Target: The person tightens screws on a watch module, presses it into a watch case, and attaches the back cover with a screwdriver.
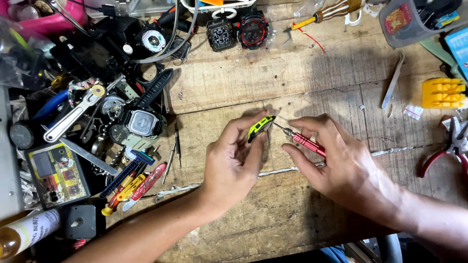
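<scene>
Left hand (233, 158) pinches yellow-green watch case (260, 126); right hand (336, 156) grips red screwdriver (303, 140), tip at case; a slip could scratch it.

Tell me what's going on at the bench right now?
A person works over a cluttered wooden bench. The left hand pinches a small yellow-green and black watch case on edge. The right hand holds a red-handled precision screwdriver, its tip at the case. Two black digital watches lie at the far edge, red-handled pliers at the right.
</scene>
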